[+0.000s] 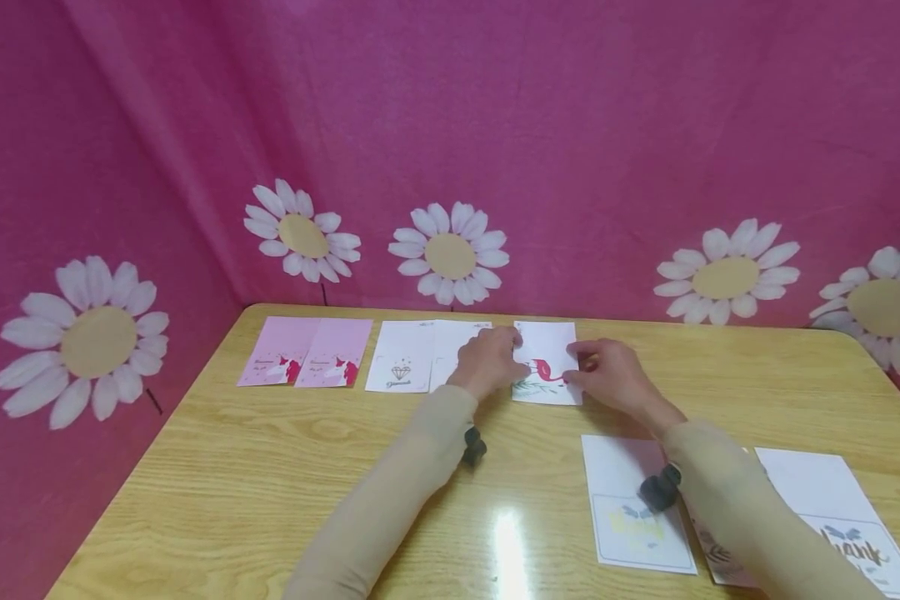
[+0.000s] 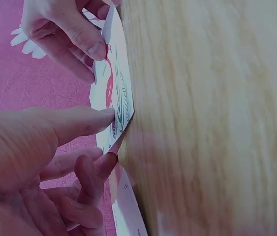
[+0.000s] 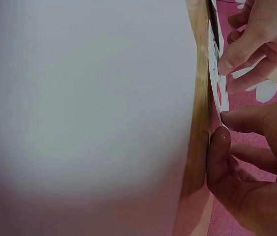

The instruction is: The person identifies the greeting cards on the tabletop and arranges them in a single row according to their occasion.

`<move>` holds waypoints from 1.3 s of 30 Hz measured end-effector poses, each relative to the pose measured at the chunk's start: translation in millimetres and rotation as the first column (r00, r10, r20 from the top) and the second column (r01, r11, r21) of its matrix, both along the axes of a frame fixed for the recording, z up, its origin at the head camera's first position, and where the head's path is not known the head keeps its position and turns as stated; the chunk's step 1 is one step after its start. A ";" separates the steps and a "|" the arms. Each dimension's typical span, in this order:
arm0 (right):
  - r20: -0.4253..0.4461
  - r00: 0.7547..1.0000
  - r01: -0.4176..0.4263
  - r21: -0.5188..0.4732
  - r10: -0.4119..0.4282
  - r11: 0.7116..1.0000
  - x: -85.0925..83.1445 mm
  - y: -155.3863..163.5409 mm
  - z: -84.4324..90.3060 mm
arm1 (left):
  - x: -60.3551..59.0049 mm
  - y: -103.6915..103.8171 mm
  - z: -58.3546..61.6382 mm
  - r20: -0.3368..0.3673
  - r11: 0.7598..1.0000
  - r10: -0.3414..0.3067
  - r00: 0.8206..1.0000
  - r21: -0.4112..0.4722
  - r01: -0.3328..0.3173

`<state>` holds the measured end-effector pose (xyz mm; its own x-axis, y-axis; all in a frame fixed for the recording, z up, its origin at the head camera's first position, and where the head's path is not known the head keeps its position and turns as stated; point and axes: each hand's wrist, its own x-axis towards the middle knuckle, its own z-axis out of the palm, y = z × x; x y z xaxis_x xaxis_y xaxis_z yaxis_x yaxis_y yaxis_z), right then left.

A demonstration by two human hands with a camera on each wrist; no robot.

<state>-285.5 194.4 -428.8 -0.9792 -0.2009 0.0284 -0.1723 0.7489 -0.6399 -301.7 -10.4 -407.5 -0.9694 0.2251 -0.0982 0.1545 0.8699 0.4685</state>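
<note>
White card (image 1: 550,352) bears a red flamingo (image 1: 542,369) over green leaves (image 1: 534,388).

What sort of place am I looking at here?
Probably an indoor corner arranged for tabletop work, though the wider room doesn't show. There's a wood-grain table, what looks like a pink curtain with large daisies behind it, and printed cards laid on the tabletop.
</note>
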 end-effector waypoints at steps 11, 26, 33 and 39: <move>0.030 1.000 -0.009 0.056 0.007 0.998 -4.8 -4.6 0.4 | -3.1 4.5 0.6 0.008 0.999 0.003 1.000 -0.045 -0.002; 0.069 0.996 -0.070 0.149 0.060 0.986 -9.5 -8.9 5.1 | -1.1 4.1 0.0 0.010 0.996 -0.007 1.000 -0.083 0.007; 0.014 0.993 -0.122 0.175 0.121 0.977 -8.3 -4.3 8.2 | -1.0 3.4 -0.2 0.018 0.997 -0.011 1.000 -0.078 0.013; 0.036 0.993 -0.120 0.136 0.116 0.983 -5.6 0.5 11.0 | 0.2 3.0 3.2 0.002 0.998 -0.001 1.000 -0.060 0.001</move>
